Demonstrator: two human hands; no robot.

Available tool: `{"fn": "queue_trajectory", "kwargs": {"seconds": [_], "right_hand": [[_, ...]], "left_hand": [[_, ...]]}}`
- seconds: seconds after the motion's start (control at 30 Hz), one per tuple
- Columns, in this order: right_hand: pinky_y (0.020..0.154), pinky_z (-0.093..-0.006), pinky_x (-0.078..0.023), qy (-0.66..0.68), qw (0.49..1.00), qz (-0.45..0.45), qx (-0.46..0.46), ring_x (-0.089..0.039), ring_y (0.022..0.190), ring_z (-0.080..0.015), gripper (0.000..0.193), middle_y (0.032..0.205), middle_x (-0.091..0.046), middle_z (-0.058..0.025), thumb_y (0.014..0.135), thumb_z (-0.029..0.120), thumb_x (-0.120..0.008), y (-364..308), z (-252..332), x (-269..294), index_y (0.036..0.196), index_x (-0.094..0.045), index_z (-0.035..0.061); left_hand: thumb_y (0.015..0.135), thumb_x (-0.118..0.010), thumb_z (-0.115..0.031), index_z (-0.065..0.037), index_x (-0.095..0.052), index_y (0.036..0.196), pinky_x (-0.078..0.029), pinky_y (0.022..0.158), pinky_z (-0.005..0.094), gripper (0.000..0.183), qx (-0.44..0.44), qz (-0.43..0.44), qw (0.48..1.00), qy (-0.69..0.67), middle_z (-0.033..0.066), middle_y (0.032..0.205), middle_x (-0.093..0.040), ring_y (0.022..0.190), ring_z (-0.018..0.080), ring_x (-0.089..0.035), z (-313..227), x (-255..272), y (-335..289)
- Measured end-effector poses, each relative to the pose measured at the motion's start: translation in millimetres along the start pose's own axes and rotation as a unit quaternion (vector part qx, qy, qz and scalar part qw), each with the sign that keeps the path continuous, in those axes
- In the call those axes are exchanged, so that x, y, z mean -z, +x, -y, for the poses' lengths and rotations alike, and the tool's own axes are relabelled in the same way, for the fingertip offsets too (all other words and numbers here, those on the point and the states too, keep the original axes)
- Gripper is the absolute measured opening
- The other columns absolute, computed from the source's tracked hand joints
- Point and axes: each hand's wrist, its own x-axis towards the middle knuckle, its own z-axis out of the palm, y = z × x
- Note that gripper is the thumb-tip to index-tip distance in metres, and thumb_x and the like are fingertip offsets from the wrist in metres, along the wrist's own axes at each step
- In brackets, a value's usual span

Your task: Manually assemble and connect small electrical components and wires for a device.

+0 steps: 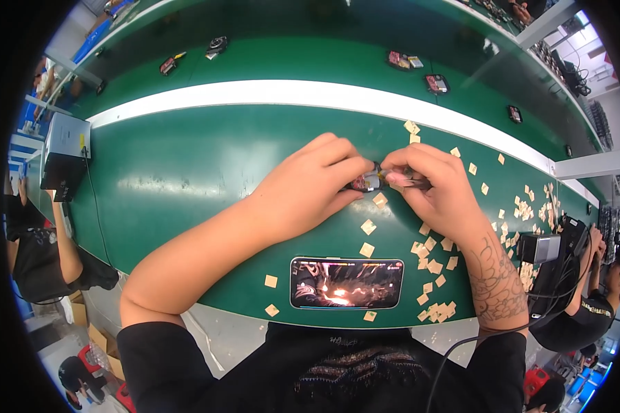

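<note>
My left hand [322, 172] is closed on a small electronic device [366, 182] with a dark casing and a reddish inside, gripping it from its left side between thumb and fingers. Close against its right side, my right hand [430, 180] pinches a slim dark tool [417, 184]; the fingers cover most of it, so its exact kind does not show. A yellowish bit shows between the two hands. Just below them lies a small beige square piece [379, 200]. Nearer to me, a phone [346, 283] playing a video lies flat on the green table [179, 162].
Many beige squares [434, 267] are scattered around my right forearm. A grey box-shaped device [539, 248] with cables stands at the right. Beyond the white rail [275, 93], similar small devices [436, 84] lie on a green belt. Co-workers sit on both sides.
</note>
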Motion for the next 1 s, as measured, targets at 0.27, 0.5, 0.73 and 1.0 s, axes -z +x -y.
{"fn": "queue_trajectory", "kwargs": {"seconds": [0.27,0.5,0.73,1.0], "right_hand": [[0.066,-0.0260,-0.050,0.027,0.998,0.045,-0.032,-0.062,0.072,-0.0117,0.025,0.094,-0.067,-0.0063,0.093,-0.006,-0.076,-2,1,11,0.117,-0.073,-0.0007],[0.077,-0.0455,-0.059,-0.046,0.999,0.000,-0.020,-0.072,0.089,-0.0394,0.025,0.100,-0.071,-0.0143,0.091,0.001,-0.075,-3,14,-11,0.116,-0.071,0.0035],[0.068,-0.0376,-0.057,-0.003,0.997,-0.025,-0.071,-0.071,0.078,-0.0259,0.024,0.094,-0.071,-0.0098,0.092,0.000,-0.079,-6,17,-22,0.115,-0.074,0.0036],[0.058,-0.0276,-0.047,0.022,0.991,-0.030,-0.130,-0.057,0.063,-0.0118,0.021,0.088,-0.070,-0.0060,0.090,0.001,-0.083,-6,13,-25,0.111,-0.080,0.0023]], "left_hand": [[0.084,-0.086,-0.013,-0.012,-0.076,0.114,-0.059,0.088,0.0402,0.031,-0.065,0.025,0.995,0.070,0.0075,0.116,-0.069,0.105,0.0288,-0.067,3,6,-6],[0.086,-0.081,-0.020,-0.009,-0.076,0.113,-0.060,0.083,0.0376,0.030,-0.121,0.035,0.977,0.171,0.0083,0.116,-0.068,0.102,0.0260,-0.068,2,4,-6],[0.084,-0.084,-0.015,-0.008,-0.072,0.112,-0.060,0.084,0.0397,0.031,-0.074,0.023,0.993,0.093,0.0087,0.113,-0.068,0.102,0.0283,-0.067,-1,5,-7],[0.084,-0.084,-0.011,-0.009,-0.068,0.114,-0.058,0.082,0.0415,0.034,-0.048,0.003,0.998,0.031,0.0071,0.106,-0.065,0.098,0.0302,-0.066,-1,3,-7]]}}
